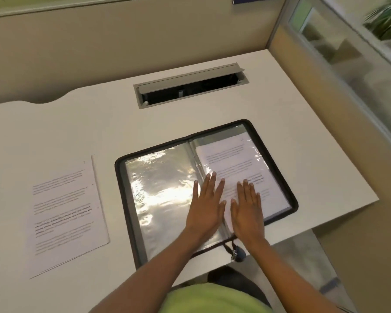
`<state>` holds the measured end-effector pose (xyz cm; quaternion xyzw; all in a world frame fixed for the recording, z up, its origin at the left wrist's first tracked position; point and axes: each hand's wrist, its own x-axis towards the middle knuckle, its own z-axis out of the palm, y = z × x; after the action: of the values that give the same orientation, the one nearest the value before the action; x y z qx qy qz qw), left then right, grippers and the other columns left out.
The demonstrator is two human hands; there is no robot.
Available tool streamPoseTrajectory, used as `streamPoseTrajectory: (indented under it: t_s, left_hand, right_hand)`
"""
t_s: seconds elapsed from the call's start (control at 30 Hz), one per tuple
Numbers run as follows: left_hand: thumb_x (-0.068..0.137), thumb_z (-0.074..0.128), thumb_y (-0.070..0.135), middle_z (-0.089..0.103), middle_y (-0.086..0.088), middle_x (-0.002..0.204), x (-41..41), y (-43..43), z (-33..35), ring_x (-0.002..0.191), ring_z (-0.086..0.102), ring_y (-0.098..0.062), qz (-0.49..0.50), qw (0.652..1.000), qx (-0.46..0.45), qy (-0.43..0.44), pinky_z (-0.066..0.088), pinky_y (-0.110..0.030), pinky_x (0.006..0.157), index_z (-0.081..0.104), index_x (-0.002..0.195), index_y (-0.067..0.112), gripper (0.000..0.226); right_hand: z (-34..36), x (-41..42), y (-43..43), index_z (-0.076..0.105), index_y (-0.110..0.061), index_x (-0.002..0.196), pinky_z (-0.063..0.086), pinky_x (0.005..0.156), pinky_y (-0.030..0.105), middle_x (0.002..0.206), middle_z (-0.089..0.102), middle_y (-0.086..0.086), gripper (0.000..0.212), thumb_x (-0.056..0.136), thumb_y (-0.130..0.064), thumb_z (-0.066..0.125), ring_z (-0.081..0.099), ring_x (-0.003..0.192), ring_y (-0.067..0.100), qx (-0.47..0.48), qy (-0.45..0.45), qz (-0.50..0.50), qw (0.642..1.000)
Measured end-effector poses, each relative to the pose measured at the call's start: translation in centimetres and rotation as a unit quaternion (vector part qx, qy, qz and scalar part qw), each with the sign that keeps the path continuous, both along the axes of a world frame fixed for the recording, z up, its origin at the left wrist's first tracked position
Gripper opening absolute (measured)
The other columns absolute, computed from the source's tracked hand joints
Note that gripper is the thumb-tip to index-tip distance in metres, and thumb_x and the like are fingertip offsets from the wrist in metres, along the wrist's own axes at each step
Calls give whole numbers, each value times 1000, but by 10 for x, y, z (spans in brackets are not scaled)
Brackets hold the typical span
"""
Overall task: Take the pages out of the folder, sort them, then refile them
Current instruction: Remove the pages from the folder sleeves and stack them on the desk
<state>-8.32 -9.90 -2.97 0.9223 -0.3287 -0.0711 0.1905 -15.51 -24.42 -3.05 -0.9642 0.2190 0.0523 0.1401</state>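
Observation:
A black zip folder [122, 190] lies open on the white desk [77, 123], with clear plastic sleeves inside. The left sleeve [158, 188] looks empty and shines. The right sleeve holds a printed page [237, 159]. My left hand [207, 206] lies flat with straight fingers across the spine, near the folder's middle. Beside it, my right hand [247, 206] lies flat on the right page. A loose stack of printed pages [63, 213] rests on the desk to the left of the folder.
A grey cable hatch [190, 84] stands open at the back of the desk. Beige partition walls close off the back and right. The desk's right and front edges run close to the folder. The zip pull [236, 254] hangs over the front edge.

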Motion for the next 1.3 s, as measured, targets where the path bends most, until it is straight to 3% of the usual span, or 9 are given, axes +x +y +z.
streamPoseTrajectory:
  t_s: [0.33, 0.43, 0.53, 0.63, 0.73, 0.9, 1.1, 1.2, 1.3]
  left_hand:
    - [111, 21, 47, -3, -5, 176, -13, -64, -19, 162, -11, -24, -3, 996, 83, -12, 3, -60, 129, 10, 168, 23, 63]
    - [111, 21, 47, -4, -4, 176, -14, -65, -18, 162, -13, -23, -1, 996, 85, -16, 1, -59, 129, 9, 168, 24, 63]
    - [112, 21, 47, -4, -1, 176, -11, -64, -15, 161, -13, -19, -3, 998, 64, 7, -1, -56, 130, 11, 168, 26, 61]
    - [112, 26, 48, 13, 3, 174, -7, -60, 0, 161, 4, -12, 47, 993, -63, 82, 7, -48, 131, 21, 167, 27, 59]
    - [109, 38, 53, 41, 9, 163, 1, -49, 32, 148, 40, -9, 198, 924, -245, 217, 32, -35, 123, 38, 161, 30, 56]
    - [109, 49, 43, 77, -15, 110, 45, -10, 72, 89, 73, -24, 394, 715, -442, 371, 58, -36, 76, 66, 126, 16, 36]
    - [100, 67, 14, 79, -14, 93, 66, 57, 66, 88, 73, -37, 456, 712, -390, 364, 59, -37, 69, 78, 102, 7, 13]
    - [96, 70, 3, 78, -14, 94, 64, 78, 63, 81, 73, -24, 466, 699, -381, 386, 57, -26, 61, 78, 100, 6, 9]
    - [94, 74, 5, 76, -9, 81, 59, 90, 65, 67, 72, -17, 468, 693, -385, 390, 55, -21, 55, 76, 95, 5, 3]
  right_hand:
    - [1, -49, -50, -15, -31, 161, 0, 128, 47, 168, -14, 20, 65, 108, -48, 19, -13, 157, 32, -13, 25, -130, 991]
    - [1, -48, -49, -16, -29, 161, 1, 128, 47, 169, -9, 21, 66, 110, -38, 25, -12, 157, 30, -5, 3, -108, 994]
    - [2, -44, -49, -8, -22, 163, 7, 128, 49, 169, 0, 18, 87, 102, -15, 53, -3, 158, 29, -11, -24, -50, 998]
    - [8, -40, -45, -4, -20, 164, 11, 129, 47, 171, 4, 10, 99, 94, -3, 64, 0, 159, 22, 18, -49, 15, 999]
    - [22, -37, -30, -1, -21, 164, 7, 129, 46, 172, 3, 5, 93, 94, 6, 54, -1, 159, 19, 42, -107, 87, 990]
    - [36, -34, 0, 6, -17, 164, 8, 127, 44, 172, 2, 9, 103, 76, 15, 48, 3, 159, 25, 15, -147, 230, 962]
    - [29, -37, 25, 1, -23, 164, 11, 129, 44, 172, 1, 6, 103, 81, 11, 49, -4, 159, 23, 72, -117, 378, 915]
    - [31, -35, 30, 0, -24, 164, 9, 129, 42, 172, 3, 4, 100, 84, 10, 49, -5, 159, 20, 95, -102, 418, 898]
    - [35, -31, 32, 6, -21, 165, 9, 129, 39, 172, 8, 5, 71, 105, -14, 43, -1, 159, 19, 76, -121, 435, 889]
